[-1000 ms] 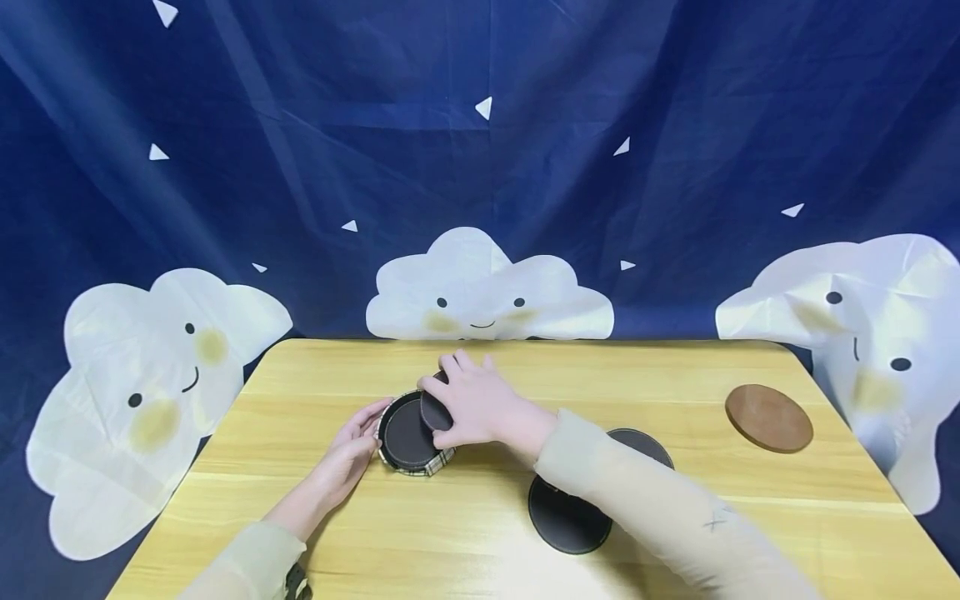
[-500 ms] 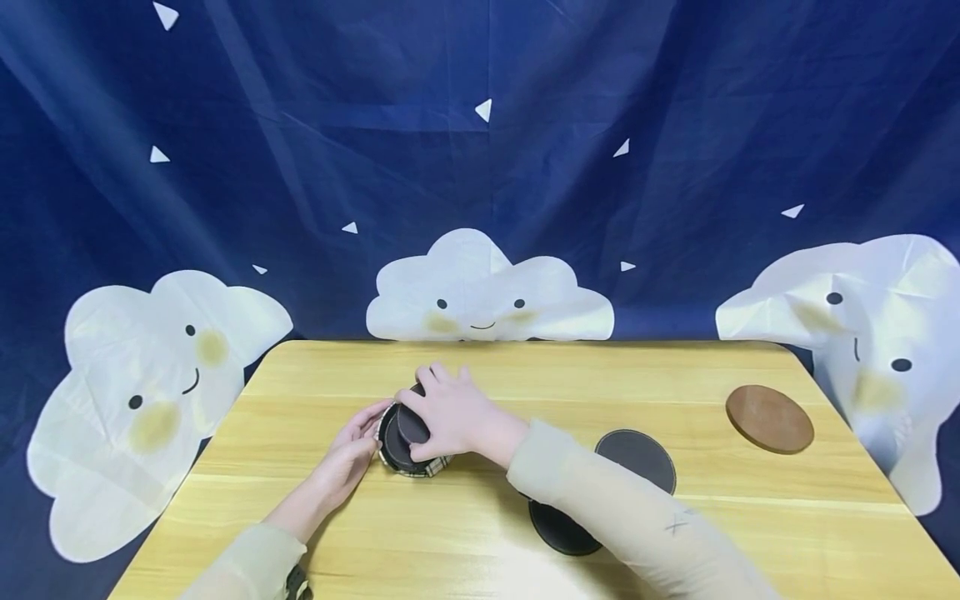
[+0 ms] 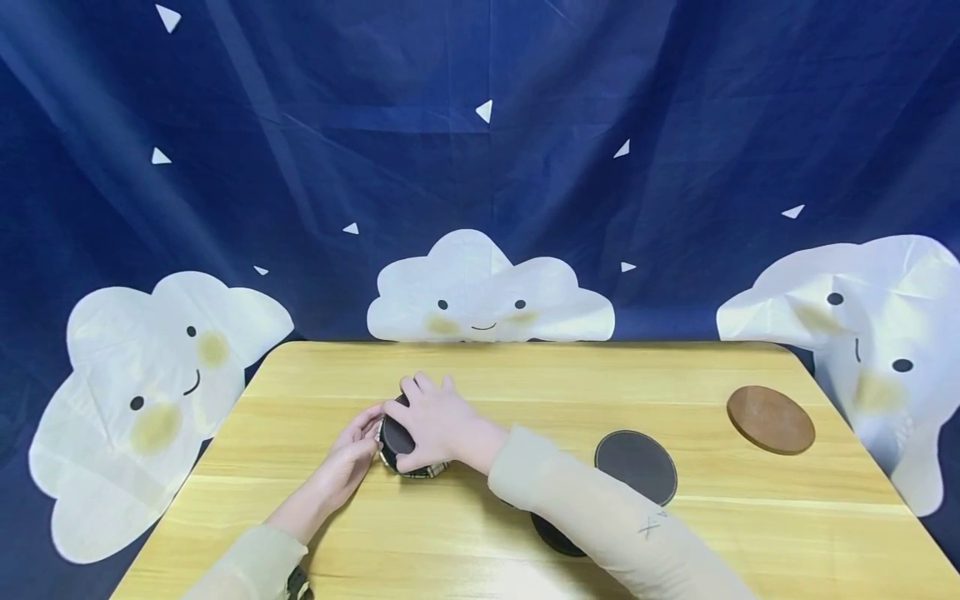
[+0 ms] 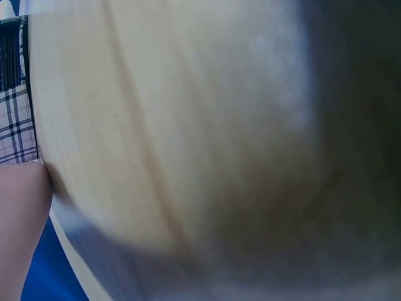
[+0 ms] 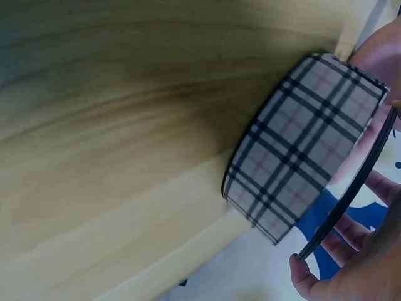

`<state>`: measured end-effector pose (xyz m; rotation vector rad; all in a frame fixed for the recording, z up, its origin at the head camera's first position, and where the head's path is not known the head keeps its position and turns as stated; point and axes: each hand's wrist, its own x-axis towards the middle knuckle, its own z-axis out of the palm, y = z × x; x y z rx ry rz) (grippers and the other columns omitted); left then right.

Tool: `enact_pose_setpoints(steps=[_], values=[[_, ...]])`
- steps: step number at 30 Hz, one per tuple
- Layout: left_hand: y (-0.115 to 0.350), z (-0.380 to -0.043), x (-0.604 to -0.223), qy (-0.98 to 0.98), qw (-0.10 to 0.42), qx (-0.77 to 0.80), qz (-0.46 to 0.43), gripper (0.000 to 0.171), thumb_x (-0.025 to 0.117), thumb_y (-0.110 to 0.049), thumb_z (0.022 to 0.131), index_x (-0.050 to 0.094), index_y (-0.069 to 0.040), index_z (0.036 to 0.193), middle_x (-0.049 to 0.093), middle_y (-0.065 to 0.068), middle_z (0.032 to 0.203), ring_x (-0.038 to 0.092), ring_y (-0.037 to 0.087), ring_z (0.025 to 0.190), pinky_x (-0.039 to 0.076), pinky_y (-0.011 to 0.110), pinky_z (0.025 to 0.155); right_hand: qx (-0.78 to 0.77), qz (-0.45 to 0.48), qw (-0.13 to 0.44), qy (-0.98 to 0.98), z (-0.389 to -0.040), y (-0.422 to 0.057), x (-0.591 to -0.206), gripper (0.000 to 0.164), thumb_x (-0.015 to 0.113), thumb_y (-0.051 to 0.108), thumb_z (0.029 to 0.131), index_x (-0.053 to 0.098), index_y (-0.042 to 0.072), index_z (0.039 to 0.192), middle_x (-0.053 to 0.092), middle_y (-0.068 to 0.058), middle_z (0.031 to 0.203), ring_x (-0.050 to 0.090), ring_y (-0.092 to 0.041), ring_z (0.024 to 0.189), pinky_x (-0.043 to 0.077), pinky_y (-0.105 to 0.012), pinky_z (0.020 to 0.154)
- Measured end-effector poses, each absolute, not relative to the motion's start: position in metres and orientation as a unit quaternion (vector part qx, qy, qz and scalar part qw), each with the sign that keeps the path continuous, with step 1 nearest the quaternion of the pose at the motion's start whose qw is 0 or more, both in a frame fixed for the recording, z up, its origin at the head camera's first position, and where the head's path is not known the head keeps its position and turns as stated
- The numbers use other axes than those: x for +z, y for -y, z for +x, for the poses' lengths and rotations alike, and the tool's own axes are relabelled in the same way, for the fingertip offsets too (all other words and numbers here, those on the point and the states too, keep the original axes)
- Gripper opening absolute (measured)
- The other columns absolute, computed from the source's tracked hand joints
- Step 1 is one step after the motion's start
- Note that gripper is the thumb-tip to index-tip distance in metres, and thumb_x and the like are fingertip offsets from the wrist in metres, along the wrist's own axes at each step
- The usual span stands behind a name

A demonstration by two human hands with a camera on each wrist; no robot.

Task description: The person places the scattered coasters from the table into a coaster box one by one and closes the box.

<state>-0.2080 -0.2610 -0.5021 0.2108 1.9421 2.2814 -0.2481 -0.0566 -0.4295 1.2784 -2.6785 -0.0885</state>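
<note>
My right hand (image 3: 438,425) pinches a round black coaster (image 3: 397,437) by its edges. In the right wrist view the coaster (image 5: 349,193) is seen edge-on, tilted just over the open top of a round plaid coaster holder (image 5: 307,147), with the thumb at one edge and the fingers beyond. My left hand (image 3: 347,458) holds that holder by its left side, thumb in front and fingers behind. Only a bit of the plaid wall (image 4: 15,128) and one finger or thumb (image 4: 22,213) show in the left wrist view. The holder's inside is mostly hidden by the coaster and right hand.
Right of the hands lies a dark round coaster (image 3: 637,467). Another black coaster (image 3: 555,537) is partly covered by the right sleeve. A brown round disc (image 3: 770,419) lies at the far right of the wooden table (image 3: 420,550). A blue curtain (image 3: 420,150) hangs behind.
My right hand has moved left with the coaster, from the holder's right rim to over its top. The left hand and holder have stayed put. More of the dark coaster on the right shows.
</note>
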Motion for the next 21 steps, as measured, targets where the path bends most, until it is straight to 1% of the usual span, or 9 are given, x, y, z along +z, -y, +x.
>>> enact_pose_setpoints(steps=[3, 8, 12, 17, 21], values=[[0.261, -0.208, -0.502, -0.648, 0.071, 0.755, 0.073, 0.073, 0.041, 0.015, 0.081, 0.031, 0.008, 0.153, 0.059, -0.017, 0.134, 0.058, -0.006, 0.126, 0.045, 0.010, 0.109, -0.032, 0.429, 0.084, 0.899, -0.247, 0.059, -0.433, 0.079, 0.070, 0.072, 0.079, 0.052, 0.036, 0.146, 0.055, -0.002, 0.131, 0.052, -0.019, 0.118, 0.047, -0.040, 0.086], [0.263, -0.209, -0.503, -0.651, 0.081, 0.750, 0.080, 0.079, 0.040, 0.014, 0.083, 0.019, 0.016, 0.159, 0.059, -0.022, 0.136, 0.056, -0.009, 0.127, 0.043, 0.009, 0.110, -0.033, 0.422, 0.083, 0.902, -0.247, 0.061, -0.439, 0.081, 0.069, 0.072, 0.078, 0.051, 0.035, 0.147, 0.055, -0.002, 0.132, 0.051, -0.019, 0.119, 0.047, -0.041, 0.087], [0.264, -0.209, -0.504, -0.651, 0.090, 0.748, 0.089, 0.081, 0.040, 0.013, 0.084, 0.014, 0.017, 0.160, 0.059, -0.026, 0.136, 0.055, -0.011, 0.128, 0.043, 0.008, 0.110, -0.038, 0.417, 0.084, 0.904, -0.248, 0.064, -0.443, 0.082, 0.068, 0.074, 0.079, 0.051, 0.033, 0.147, 0.055, -0.002, 0.132, 0.050, -0.018, 0.119, 0.046, -0.041, 0.089], [0.265, -0.209, -0.504, -0.651, 0.094, 0.748, 0.089, 0.082, 0.040, 0.013, 0.084, 0.014, 0.016, 0.161, 0.058, -0.026, 0.137, 0.054, -0.011, 0.128, 0.042, 0.008, 0.110, -0.050, 0.415, 0.087, 0.904, -0.247, 0.066, -0.447, 0.083, 0.068, 0.075, 0.079, 0.050, 0.032, 0.148, 0.055, -0.003, 0.136, 0.051, -0.019, 0.122, 0.048, -0.043, 0.093], [0.265, -0.209, -0.503, -0.655, 0.097, 0.745, 0.080, 0.083, 0.040, 0.013, 0.083, 0.015, 0.014, 0.162, 0.054, -0.023, 0.139, 0.053, -0.012, 0.129, 0.041, 0.007, 0.110, -0.058, 0.415, 0.089, 0.903, -0.244, 0.066, -0.448, 0.084, 0.068, 0.075, 0.080, 0.048, 0.030, 0.149, 0.054, -0.004, 0.140, 0.052, -0.020, 0.125, 0.049, -0.046, 0.097]])
